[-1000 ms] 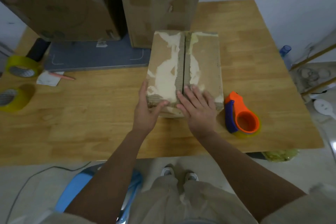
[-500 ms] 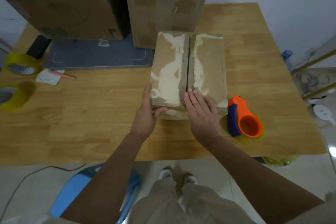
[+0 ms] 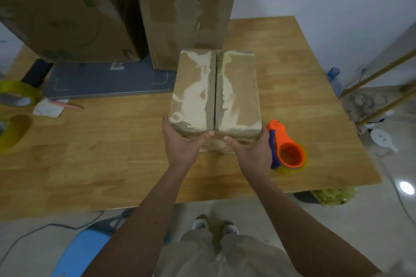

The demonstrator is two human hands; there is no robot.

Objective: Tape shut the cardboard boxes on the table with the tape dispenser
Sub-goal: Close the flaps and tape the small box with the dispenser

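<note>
- Brown cardboard, worn and scuffed pale on top, makes up the small box [image 3: 216,94] that lies in the middle of the wooden surface [image 3: 112,153]; its two top flaps meet along a centre seam with no tape visible across it.
- The left hand [image 3: 182,146] grips the near left corner of the small box: fingers lie along its left side, and the thumb bends across the near face toward the seam.
- The right hand [image 3: 252,150] grips the near right corner of the same box in a mirrored way, its thumb on the near face and its fingers round the right side.
- The two thumbs point at each other just below the seam, close but apart.
- The orange tape dispenser [image 3: 287,149], with a blue part and a roll of yellowish tape in it, sits on the surface just right of the small box, beside the right hand.
- Two large cardboard boxes [image 3: 126,11] stand behind the small box, the nearer one touching or nearly touching its far end.
- A grey flat board [image 3: 108,81] lies left of the small box, under the big boxes.
- Two yellow tape rolls [image 3: 15,96] sit far to the left of the small box, at the surface's edge, with a pink pen [image 3: 65,104] on a scrap of paper near them.
</note>
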